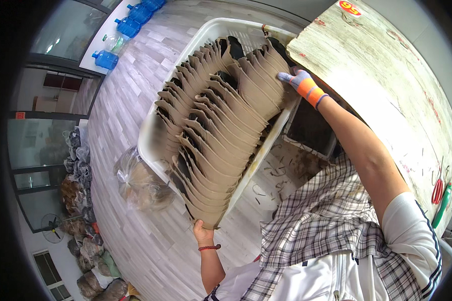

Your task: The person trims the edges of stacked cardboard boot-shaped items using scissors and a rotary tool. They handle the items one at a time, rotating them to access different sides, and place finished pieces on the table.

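Note:
A white plastic crate (146, 131) holds closely nested curved tan sheets with dark undersides, whose kind I cannot make out. They stand in long rows. The right-hand row of tan sheets (217, 173) reaches over the crate's near end. There my bare left hand (204, 234), a red bracelet at its wrist, is closed on the outermost sheets, thumb on top. My right hand (301, 84), in a grey-blue and orange glove, grips the far right side of that row beside the table corner. Part of its fingers is hidden.
A pale wooden table (366, 75) stands right of the crate, with red-handled scissors (437, 190) and a green tool (443, 205) on it. Scraps lie on the floor beneath. Left of the crate sits a clear plastic bag (140, 180); blue water bottles (106, 59) stand farther off.

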`<control>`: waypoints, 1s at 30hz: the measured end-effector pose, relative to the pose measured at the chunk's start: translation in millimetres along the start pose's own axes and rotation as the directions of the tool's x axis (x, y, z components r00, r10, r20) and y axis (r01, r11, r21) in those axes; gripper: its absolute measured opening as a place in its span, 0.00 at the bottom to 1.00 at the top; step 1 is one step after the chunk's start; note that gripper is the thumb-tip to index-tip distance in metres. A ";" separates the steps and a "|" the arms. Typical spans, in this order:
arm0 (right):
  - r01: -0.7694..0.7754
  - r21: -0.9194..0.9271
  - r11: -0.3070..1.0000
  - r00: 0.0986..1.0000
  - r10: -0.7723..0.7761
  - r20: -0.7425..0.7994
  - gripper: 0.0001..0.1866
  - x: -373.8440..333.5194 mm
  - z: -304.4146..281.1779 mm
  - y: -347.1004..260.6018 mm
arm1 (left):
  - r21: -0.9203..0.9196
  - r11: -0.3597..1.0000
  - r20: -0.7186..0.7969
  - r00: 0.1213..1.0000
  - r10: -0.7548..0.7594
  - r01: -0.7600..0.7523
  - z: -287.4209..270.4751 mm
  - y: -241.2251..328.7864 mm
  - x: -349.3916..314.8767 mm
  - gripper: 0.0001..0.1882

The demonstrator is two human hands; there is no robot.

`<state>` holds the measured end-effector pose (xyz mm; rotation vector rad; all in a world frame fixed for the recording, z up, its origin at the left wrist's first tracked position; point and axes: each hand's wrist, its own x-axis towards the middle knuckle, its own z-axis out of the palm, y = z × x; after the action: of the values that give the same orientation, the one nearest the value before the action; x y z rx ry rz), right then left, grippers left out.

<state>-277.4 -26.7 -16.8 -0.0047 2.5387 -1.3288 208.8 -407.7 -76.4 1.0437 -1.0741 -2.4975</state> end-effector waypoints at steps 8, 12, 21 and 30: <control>-0.189 -0.092 0.978 0.966 0.168 -0.198 0.52 -44.4 21.2 -4.8 | 0.082 0.986 -0.095 0.984 0.153 -0.146 57.5 -2.6 -28.9 0.31; -0.135 -0.034 0.990 0.980 0.128 -0.153 0.47 -47.4 22.7 5.6 | 0.110 0.991 -0.052 0.995 0.082 -0.076 56.4 7.0 -29.2 0.30; -0.141 -0.075 0.987 0.989 0.145 0.043 0.49 -40.6 13.3 17.5 | 0.167 0.982 -0.104 0.992 -0.075 0.092 53.1 11.5 -20.3 0.30; 0.244 0.146 0.959 0.960 -0.260 0.102 0.28 -234.3 -92.6 77.7 | 0.929 0.369 -0.273 0.743 0.611 0.038 153.8 42.5 -45.3 0.38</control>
<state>-64.9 123.1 26.8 -0.3836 2.4050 -1.5379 132.4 -333.6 50.8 1.4962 -2.1718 -0.9392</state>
